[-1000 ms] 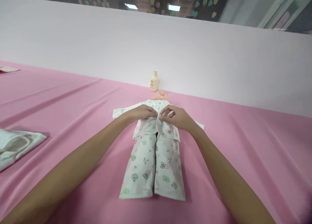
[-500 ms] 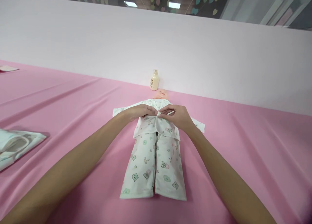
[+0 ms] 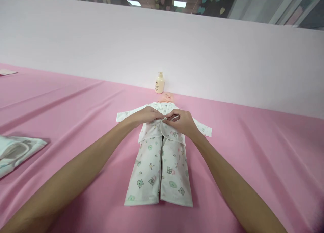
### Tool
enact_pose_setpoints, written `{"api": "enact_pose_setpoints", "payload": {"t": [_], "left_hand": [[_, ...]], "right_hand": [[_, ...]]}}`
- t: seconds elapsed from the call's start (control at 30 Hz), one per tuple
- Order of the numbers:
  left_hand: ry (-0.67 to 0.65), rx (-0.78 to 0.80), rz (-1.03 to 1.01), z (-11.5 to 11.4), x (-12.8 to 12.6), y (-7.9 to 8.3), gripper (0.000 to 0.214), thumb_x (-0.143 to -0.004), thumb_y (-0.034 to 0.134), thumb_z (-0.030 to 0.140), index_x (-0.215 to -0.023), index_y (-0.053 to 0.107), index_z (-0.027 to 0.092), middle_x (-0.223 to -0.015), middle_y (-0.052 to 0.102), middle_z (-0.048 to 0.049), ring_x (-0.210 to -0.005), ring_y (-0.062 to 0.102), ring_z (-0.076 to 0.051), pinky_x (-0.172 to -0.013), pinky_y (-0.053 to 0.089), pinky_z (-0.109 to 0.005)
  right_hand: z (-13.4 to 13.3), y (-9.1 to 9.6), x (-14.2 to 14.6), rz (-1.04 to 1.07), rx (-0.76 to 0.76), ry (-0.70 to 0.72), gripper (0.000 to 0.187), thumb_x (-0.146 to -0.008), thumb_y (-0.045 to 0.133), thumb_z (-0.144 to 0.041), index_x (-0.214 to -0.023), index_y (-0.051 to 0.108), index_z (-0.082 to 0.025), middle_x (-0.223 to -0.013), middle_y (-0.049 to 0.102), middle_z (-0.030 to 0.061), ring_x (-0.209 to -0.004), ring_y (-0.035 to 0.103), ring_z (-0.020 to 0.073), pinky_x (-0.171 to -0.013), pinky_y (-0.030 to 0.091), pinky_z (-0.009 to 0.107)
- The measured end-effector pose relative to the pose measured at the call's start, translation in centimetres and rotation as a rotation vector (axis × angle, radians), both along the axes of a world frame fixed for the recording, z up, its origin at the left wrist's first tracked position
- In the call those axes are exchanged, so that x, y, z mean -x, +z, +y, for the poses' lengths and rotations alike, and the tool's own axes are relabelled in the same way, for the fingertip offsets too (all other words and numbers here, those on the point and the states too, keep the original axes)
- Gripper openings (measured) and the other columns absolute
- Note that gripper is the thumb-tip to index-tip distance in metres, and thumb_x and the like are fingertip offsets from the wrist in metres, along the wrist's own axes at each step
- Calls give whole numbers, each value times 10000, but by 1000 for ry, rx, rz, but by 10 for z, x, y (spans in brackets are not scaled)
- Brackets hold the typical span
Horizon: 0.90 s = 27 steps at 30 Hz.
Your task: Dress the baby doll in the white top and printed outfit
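A baby doll [image 3: 167, 97] lies on its back with its head toward the wall. It wears a white printed baby shirt [image 3: 174, 135] with long sleeves spread to both sides, and matching pants [image 3: 149, 172] whose legs point toward me. At the middle of the shirt front, my left hand [image 3: 150, 114] pinches one edge of the opening. My right hand [image 3: 182, 121] is closed on the cloth right beside it, thumb and fingers together. My fingertips meet there and hide the fastening. Below them the shirt's lower edges part slightly.
A cream pump bottle [image 3: 159, 83] stands behind the doll's head against the white wall [image 3: 76, 40]. Folded white cloth [image 3: 22, 152] lies at the left on the pink sheet [image 3: 88, 152]. A flat pale item [image 3: 7, 72] sits at the far left.
Both hands stay at the shirt front. The raised bit of cloth between my fingers has flattened, and the right front edge lies lower and more rounded. The view has shifted slightly.
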<state>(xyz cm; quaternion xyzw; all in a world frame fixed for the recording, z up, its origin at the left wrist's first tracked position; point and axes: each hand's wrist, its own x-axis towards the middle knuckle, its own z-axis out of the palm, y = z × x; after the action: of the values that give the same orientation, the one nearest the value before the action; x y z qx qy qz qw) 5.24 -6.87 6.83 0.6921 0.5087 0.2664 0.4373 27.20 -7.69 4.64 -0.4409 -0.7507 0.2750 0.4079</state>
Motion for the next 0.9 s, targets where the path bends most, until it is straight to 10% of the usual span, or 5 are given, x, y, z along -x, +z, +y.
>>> {"api": "enact_pose_setpoints", "payload": {"t": [0.9], "left_hand": [[-58,-100,-71,9,5,-17,373,-798,843,492,-1017,752,205,-802,560,15,-673,478,-119,-602,353,-252]], "right_hand": [[5,-23,-2,189,114,-18,382,-770,904,-557,-888,747,-229,-922,793,45,-840,707,197,-806,566,347]]}}
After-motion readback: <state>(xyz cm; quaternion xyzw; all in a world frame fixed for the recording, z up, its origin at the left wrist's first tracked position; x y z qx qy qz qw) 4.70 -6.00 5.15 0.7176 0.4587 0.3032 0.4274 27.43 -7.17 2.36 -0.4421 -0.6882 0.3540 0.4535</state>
